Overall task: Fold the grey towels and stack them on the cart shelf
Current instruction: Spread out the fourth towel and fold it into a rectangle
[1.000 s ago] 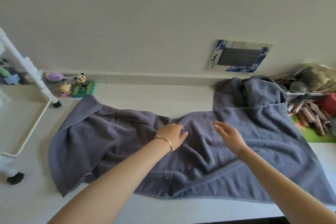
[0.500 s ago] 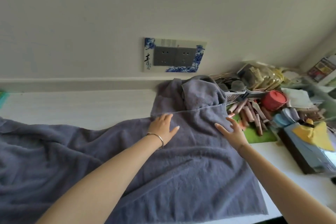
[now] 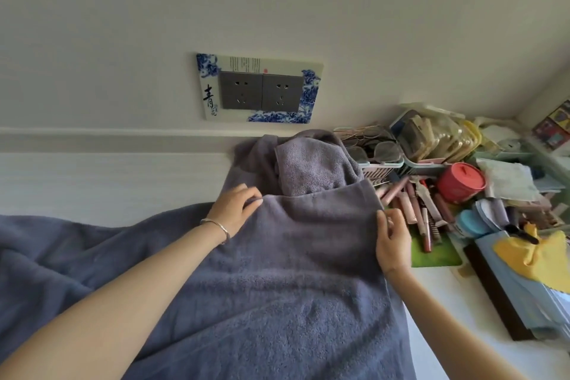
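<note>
We have the grey towel (image 3: 277,287) spread over the white surface (image 3: 108,182). Our left grip (image 3: 236,210), with a bracelet (image 3: 216,227) on its wrist, pinches the towel's far edge at one end. Our right grip (image 3: 393,241) pinches the other end, just beside a heap of cosmetic tubes (image 3: 410,203). Behind that edge, a bunched towel (image 3: 308,170) lies against the wall below a double socket (image 3: 259,89).
</note>
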Available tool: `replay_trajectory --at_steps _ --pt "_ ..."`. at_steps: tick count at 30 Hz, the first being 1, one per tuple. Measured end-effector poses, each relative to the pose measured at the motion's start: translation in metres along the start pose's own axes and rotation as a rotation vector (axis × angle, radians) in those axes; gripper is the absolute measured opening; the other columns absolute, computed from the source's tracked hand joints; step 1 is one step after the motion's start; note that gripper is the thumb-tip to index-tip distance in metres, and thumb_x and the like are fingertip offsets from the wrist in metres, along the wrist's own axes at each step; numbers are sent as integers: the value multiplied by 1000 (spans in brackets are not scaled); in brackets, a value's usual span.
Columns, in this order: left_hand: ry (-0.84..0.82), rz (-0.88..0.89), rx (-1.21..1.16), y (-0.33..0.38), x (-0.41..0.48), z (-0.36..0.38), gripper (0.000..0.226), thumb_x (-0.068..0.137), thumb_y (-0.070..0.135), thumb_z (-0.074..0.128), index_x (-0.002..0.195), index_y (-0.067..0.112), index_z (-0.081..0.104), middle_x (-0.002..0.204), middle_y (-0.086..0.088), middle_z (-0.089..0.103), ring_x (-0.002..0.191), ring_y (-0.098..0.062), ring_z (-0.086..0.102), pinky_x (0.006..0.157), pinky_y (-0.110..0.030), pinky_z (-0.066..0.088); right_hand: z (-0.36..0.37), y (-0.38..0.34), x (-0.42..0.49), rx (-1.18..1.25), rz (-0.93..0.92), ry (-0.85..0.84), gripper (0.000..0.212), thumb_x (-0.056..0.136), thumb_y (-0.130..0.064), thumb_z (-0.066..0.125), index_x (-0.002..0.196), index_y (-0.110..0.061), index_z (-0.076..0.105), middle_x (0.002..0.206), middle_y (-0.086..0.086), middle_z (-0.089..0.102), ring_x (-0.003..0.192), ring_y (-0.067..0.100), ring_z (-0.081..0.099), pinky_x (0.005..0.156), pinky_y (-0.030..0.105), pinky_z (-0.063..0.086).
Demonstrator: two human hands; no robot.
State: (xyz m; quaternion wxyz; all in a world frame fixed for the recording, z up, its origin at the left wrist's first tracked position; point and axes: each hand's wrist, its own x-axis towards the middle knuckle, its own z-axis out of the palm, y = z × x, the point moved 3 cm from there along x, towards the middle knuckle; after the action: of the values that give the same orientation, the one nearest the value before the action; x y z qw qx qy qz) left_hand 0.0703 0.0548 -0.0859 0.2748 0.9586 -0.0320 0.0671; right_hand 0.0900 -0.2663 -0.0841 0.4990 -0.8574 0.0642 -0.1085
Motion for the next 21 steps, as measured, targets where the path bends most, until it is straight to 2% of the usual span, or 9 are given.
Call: replay_trajectory --at_steps 2,4,7,10,13,15,17,21 --pt "241 116 -121 22 4 -17 22 95 34 44 94 16 58 82 3 49 70 -11 47 66 -24 39 -20 -7 2 -55 -63 112 18 98 -21 47 91 -5 52 87 6 59 80 29 51 72 37 39" --pt "347 169 -105 49 22 -26 24 94 34 41 96 16 58 82 -1 52 69 -11 47 63 -22 38 -42 -10 13 -93 -80 177 17 98 -22 46 91 -7 50 88 13 61 81 33 53 72 39 40" --pt "309 148 -3 77 58 -18 22 94 27 51 96 10 65 88 -10 56 78 -24 56 66 -31 43 -63 -2 39 -158 -15 174 20 97 -28 46 91 -9 50 81 18 60 79 34 55 69 38 40" --pt "262 42 121 83 77 7 17 92 23 56 101 15 68 100 -11 57 94 -31 53 75 -37 41 -71 11 61 -242 87 145 23 96 -32 47 97 -10 55 91 19 65 88 37 58 73 38 41" --pt "281 -32 157 87 71 21 29 88 16 59 117 18 62 116 -10 55 104 -31 50 85 -39 41 -66 19 65 -234 134 116 22 96 -26 48 106 -8 56 103 18 65 95 37 58 78 38 42" --pt "378 53 140 93 49 23 33 85 12 60 118 15 59 118 -10 55 105 -28 48 90 -38 41 -56 16 48 -280 28 140 22 94 -20 50 111 -6 54 112 17 60 103 36 55 84 40 41" --pt "388 199 133 98 9 32 27 86 15 56 114 15 58 114 -7 54 105 -22 45 92 -34 36 -39 13 13 -343 -179 110 26 92 -18 52 115 -6 55 119 13 55 112 32 50 93 38 36" --pt "115 349 270 80 -82 52 29 89 33 45 113 22 59 115 0 54 106 -20 46 92 -33 35 13 11 -74 -386 -449 -223 37 94 -32 39 124 -18 55 136 2 50 127 18 40 105 28 25"
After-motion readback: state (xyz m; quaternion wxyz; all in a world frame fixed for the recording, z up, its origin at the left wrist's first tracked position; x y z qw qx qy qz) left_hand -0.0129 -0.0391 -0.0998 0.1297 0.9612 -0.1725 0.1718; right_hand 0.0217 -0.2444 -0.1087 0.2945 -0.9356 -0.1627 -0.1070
